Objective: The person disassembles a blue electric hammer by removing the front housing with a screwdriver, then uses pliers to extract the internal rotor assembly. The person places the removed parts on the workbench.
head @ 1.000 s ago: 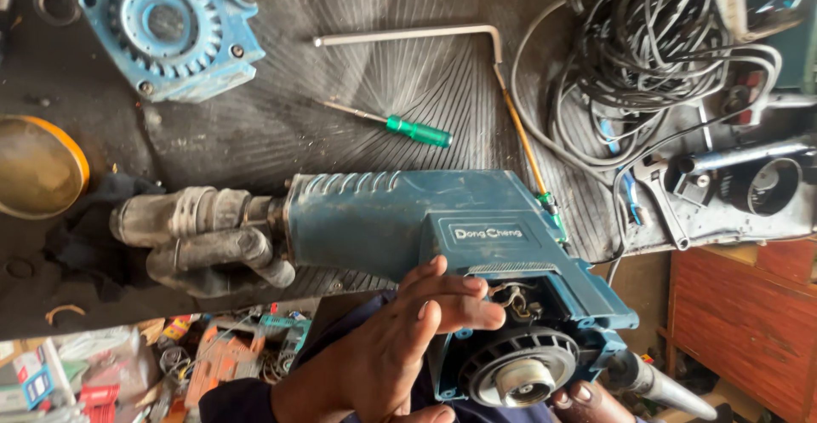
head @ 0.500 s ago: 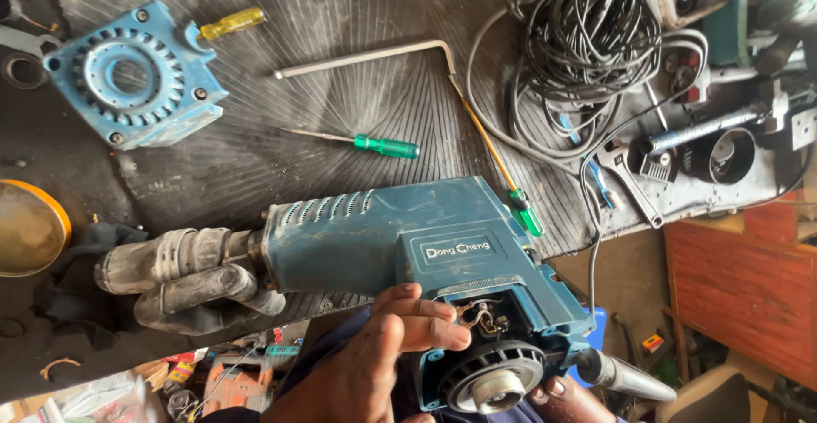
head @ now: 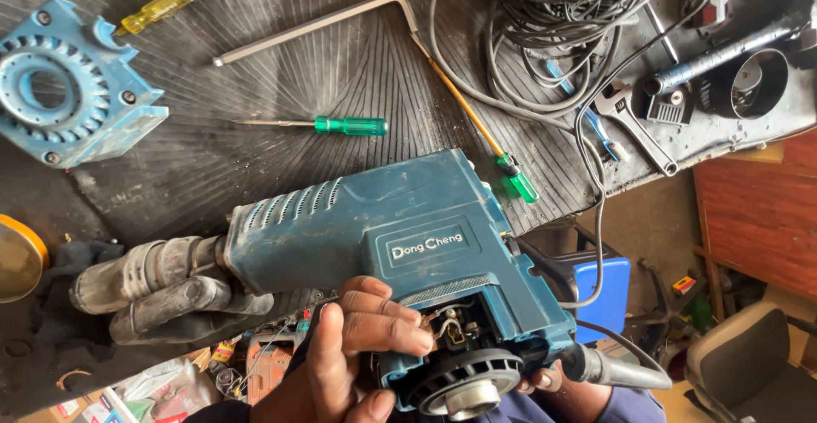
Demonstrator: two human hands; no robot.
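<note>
Left hand [head: 357, 351] clamped on the near end of the blue rotary hammer [head: 374, 236], fingertips at the open motor cavity. Tool's long axis runs left, chuck resting on the bench mat [head: 255, 91]. Right hand [head: 553, 385] mostly hidden underneath; can't tell its grip.

We have a single view, from a camera worn on the person's head, looking steeply down. It sits close over the blue power tool [head: 383, 244], which fills the middle of the frame, with the left hand [head: 353, 355] at the bottom edge nearest us. Beyond it the dark ribbed tabletop [head: 281, 117] runs to the top edge. At lower right we look past the tabletop's rim to the floor [head: 634, 219] below. No second view overlaps it.
</note>
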